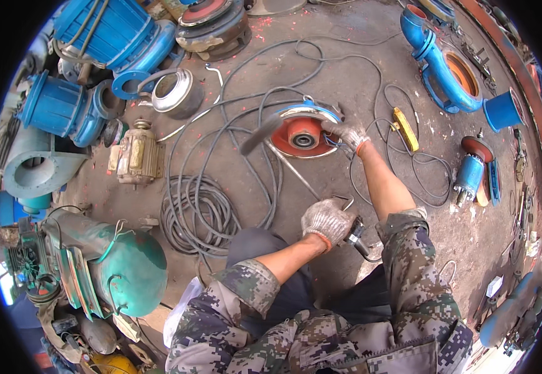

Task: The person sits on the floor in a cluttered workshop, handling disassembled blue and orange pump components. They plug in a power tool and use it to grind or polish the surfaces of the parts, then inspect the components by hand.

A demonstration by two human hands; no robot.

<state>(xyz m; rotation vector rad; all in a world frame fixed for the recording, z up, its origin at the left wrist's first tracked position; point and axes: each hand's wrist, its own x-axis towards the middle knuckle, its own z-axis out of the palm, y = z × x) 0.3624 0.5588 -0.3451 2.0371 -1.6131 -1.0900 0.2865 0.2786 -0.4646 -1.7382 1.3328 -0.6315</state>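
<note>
My left hand (328,222), in a whitish knit glove, is closed round the thin metal handle of a hammer (296,172). Its dark, elongated head is smeared by motion, at the left side of a round pump part (288,132). That part lies on the ground with a red inside, a blue and bare-metal rim and a hub with a dark bore. My right hand (347,134), gloved too, grips the part's right edge; its fingertips are partly hidden. Beside my left hand is a black and silver tool (359,239) with a cord, partly covered.
Coiled grey cable (199,215) loops over the ground left of the part. A yellow control box (406,129) on a cord lies to the right. Blue pumps (451,78) stand farther right, a tan motor (139,153) and a green tank (135,274) to the left.
</note>
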